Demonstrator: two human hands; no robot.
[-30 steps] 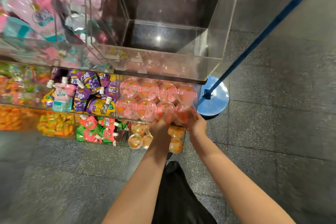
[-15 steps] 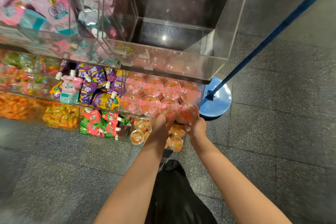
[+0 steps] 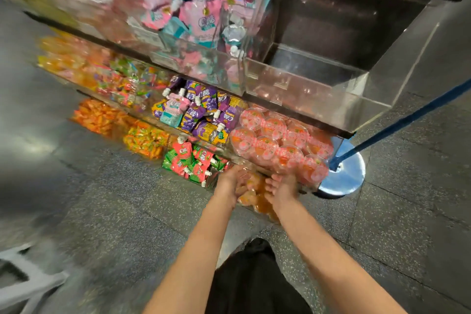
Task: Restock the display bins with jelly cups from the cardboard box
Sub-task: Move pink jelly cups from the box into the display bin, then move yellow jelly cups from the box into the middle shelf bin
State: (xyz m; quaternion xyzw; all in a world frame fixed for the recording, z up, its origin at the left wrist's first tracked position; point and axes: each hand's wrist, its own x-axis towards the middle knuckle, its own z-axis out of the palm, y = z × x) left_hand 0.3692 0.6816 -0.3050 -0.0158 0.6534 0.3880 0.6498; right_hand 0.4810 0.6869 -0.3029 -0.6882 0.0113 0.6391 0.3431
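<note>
**Both hands down at the lowest jelly bin**

We see the left hand (image 3: 230,181) and right hand (image 3: 281,187) close together at the lowest bin (image 3: 257,201), over blurred orange jelly cups (image 3: 246,197); whether the fingers grip a cup we cannot tell; just above, peach jelly cups (image 3: 280,139) lie in two rows; purple pouches (image 3: 204,115) sit to their left; a blue pole base (image 3: 344,173) stands on the floor (image 3: 127,211).

Bright overhead light — glare streaks on the clear bins (image 3: 318,89) and floor (image 3: 127,211). Heavy motion blur at left and top edges; wide-angle bending, hands smeared.
</note>
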